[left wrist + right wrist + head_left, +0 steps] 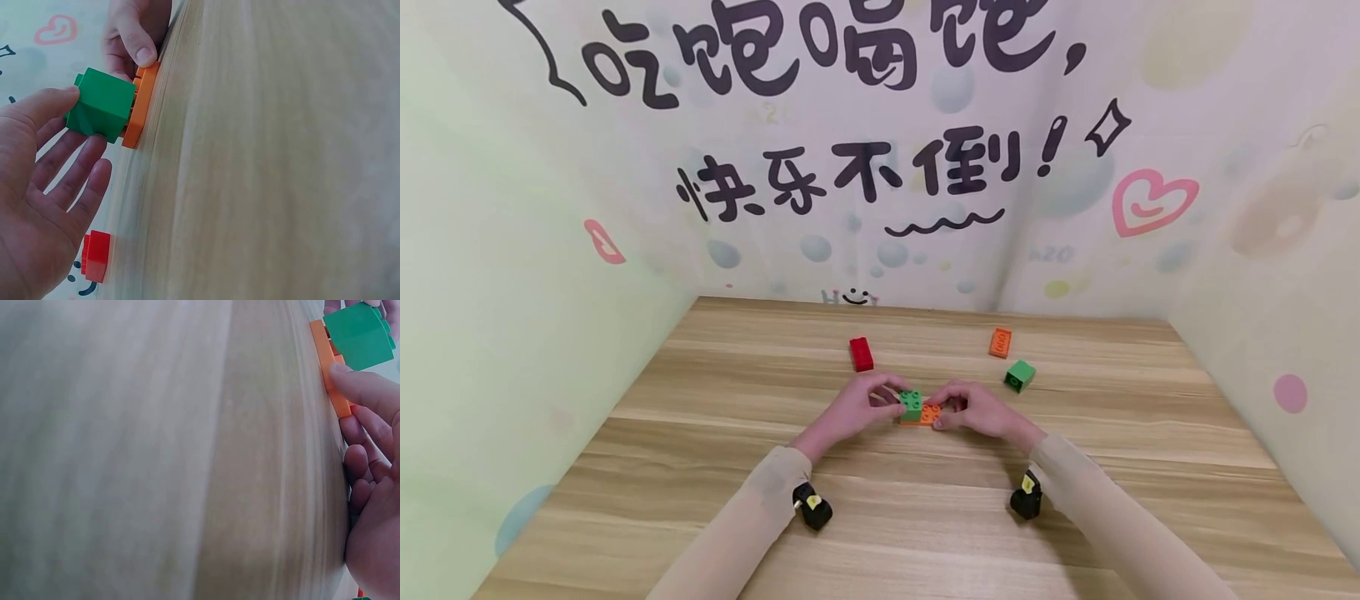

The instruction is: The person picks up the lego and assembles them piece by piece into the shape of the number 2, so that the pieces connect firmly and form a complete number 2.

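My left hand [857,410] with fingers pinching the green brick [912,404] seated on the flat orange plate [928,414] mid-counter [925,517], my right hand [977,410] fingers clamping the plate's far end, its underside hidden, fingertips partly cut off in wrist views.

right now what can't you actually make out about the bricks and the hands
- Whether the green brick is fully seated on the orange plate: too small in the head view, and the left hand covers its side in the left wrist view.
- The right hand fingertips: curled behind the plate in the head view, cut by the edge in the right wrist view.
- The table: blurred in the right wrist view.
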Demonstrator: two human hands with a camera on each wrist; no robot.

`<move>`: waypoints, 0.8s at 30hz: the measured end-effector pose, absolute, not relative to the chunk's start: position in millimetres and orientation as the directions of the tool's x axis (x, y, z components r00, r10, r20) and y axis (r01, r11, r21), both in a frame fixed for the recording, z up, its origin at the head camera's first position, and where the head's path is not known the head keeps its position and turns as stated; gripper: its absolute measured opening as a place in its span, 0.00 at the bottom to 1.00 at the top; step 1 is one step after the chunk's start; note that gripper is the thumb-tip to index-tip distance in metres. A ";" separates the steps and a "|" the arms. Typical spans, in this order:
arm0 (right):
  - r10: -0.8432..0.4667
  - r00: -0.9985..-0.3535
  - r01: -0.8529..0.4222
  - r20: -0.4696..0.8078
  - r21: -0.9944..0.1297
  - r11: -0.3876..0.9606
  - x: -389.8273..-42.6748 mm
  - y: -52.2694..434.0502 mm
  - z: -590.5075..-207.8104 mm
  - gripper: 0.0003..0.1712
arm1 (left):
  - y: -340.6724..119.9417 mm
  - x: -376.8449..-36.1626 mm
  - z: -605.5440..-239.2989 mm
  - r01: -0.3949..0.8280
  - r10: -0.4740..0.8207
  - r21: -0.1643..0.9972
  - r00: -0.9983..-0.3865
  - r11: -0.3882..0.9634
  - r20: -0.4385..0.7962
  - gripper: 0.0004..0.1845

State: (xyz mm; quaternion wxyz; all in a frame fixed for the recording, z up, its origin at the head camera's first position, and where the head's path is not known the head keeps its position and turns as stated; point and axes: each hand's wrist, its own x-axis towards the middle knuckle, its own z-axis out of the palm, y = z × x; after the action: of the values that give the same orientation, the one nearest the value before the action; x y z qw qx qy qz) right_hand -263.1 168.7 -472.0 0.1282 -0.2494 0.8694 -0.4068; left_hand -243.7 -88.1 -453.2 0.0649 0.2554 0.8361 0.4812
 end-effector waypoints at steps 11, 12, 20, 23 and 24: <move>-0.538 -0.842 -0.319 -0.026 -0.782 0.536 -263.8 169.9 -473.0 0.19 | -90.5 -247.6 -458.1 0.328 0.499 0.868 -0.860 0.372 0.111 0.16; -0.540 -0.841 -0.319 -0.026 -0.783 0.534 -263.9 169.6 -473.0 0.19 | -91.0 -247.4 -457.8 0.328 0.501 0.870 -0.858 0.369 0.111 0.16; -0.540 -0.841 -0.327 -0.018 -0.779 0.534 -263.1 168.3 -472.0 0.19 | -91.7 -248.1 -457.0 0.305 0.500 0.874 -0.862 0.378 0.085 0.16; -0.542 -0.840 -0.328 -0.018 -0.779 0.534 -262.2 168.1 -471.5 0.19 | -92.0 -248.9 -457.9 0.303 0.500 0.876 -0.862 0.376 0.084 0.16; -0.542 -0.840 -0.328 -0.019 -0.779 0.535 -262.0 168.0 -471.4 0.18 | -92.1 -249.2 -458.2 0.303 0.500 0.875 -0.862 0.377 0.083 0.17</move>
State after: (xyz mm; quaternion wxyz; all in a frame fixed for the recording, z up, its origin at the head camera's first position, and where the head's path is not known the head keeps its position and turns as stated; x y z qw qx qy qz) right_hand -262.0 168.0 -471.4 0.1300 -0.2511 0.8664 -0.4116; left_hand -249.2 -92.1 -458.2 0.0980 0.2438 0.8239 0.5022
